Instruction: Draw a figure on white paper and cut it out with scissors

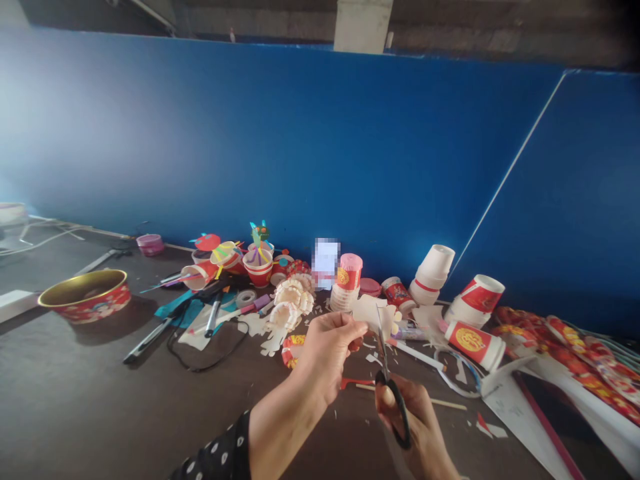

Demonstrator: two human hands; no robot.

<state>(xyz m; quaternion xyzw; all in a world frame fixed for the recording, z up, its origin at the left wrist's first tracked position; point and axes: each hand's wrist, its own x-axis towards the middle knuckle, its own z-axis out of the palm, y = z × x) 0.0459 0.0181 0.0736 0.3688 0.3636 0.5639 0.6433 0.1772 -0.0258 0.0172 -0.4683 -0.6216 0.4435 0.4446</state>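
My left hand [327, 347] pinches a small piece of white paper [369, 312] by its left edge, above the middle of the table. In my right hand [413, 413] is a pair of scissors [384, 363] with black handles, the fingers closed around the loops. The blades point up and away, meeting the paper at its right part. How far the blades are spread is hard to make out. Below the hands lie a thin wooden stick [447, 404] and a red cut strip [356, 382]. Small paper scraps [374, 358] are scattered around them.
At the left stands a gold-lined bowl [93, 297]. Behind my hands are paper cups [346, 273], cut cup pieces [287, 310] and a lit, blurred screen [326, 261]. A box cutter [150, 340] and marker [213, 315] lie left. More cups [473, 343] and a dark tablet-like object [565, 420] are right.
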